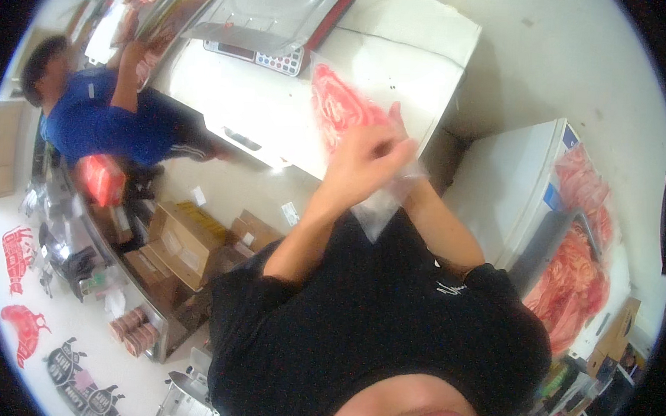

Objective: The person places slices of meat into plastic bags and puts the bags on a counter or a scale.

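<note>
Clear plastic bag [376,211] — meat [345,101] inside pink-red, white-streaked.

The left hand [359,164] hides part of the meat bag [341,104] and right hand [397,121]; beyond the bag, the keypad [278,61] is too small to read.

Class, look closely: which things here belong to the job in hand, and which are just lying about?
Job in hand:
clear plastic bag of red-and-white meat, at the left hand and right hand
white worktop, probably the work surface

Apparently lying about:
cardboard boxes
red package
keypad machine, untouched, though it may belong
</note>
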`<state>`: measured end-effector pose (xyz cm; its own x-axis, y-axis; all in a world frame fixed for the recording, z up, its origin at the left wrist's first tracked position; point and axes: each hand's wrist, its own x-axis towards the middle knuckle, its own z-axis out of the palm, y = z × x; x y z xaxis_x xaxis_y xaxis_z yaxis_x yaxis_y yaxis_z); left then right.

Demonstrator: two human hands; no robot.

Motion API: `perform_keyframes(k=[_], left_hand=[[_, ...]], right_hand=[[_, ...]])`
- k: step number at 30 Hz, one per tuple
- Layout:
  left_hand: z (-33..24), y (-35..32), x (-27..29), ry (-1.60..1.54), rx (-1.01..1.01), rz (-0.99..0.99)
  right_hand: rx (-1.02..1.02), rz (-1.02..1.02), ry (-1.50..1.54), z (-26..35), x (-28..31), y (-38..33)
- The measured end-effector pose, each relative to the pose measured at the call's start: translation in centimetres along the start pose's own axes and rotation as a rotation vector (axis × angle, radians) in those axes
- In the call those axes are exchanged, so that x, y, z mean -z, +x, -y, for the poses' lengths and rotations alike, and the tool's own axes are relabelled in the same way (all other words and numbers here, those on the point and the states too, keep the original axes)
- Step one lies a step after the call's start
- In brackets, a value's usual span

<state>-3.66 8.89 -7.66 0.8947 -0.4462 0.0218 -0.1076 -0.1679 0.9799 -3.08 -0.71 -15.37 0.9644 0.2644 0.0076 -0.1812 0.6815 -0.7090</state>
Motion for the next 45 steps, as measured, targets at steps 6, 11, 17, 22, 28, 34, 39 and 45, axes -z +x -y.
perform_keyframes(k=[6, 11, 17, 22, 28, 34, 39, 45], left_hand=[[-2.8, 1.3, -4.2, 0.345, -0.092, 0.284], [2.5, -2.2, -6.0, 0.164, -0.008, 0.838], [2.5, -2.0, -10.4, 0.065, 0.146, 1.019], [-0.5, 0.3, -14.6, 0.092, 0.106, 1.007], [-0.3, -0.4, -18.5, 0.049, 0.058, 1.031], [-0.2, -2.5, -21.0, 0.021, 0.062, 1.050], [-0.1, -3.1, -23.7, 0.097, -0.065, 1.096], [1.2, -4.2, -22.9, 0.048, 0.012, 0.960]], right_hand=[[0.313, -0.070, -0.189, -0.7, 4.7, -4.5], [0.304, -0.883, -0.017, 3.7, 15.1, -20.7], [0.438, -0.933, -0.356, 10.4, 11.5, -28.0], [0.490, -0.877, -0.432, 11.3, 10.4, -30.0], [0.210, -1.025, -0.881, 15.8, 8.0, -36.8], [0.132, -1.306, -1.581, 26.7, 14.0, -44.8], [-0.509, -1.225, -1.835, 35.2, 25.9, -50.5], [-0.725, -1.095, -1.936, 37.1, 23.7, -47.3]])
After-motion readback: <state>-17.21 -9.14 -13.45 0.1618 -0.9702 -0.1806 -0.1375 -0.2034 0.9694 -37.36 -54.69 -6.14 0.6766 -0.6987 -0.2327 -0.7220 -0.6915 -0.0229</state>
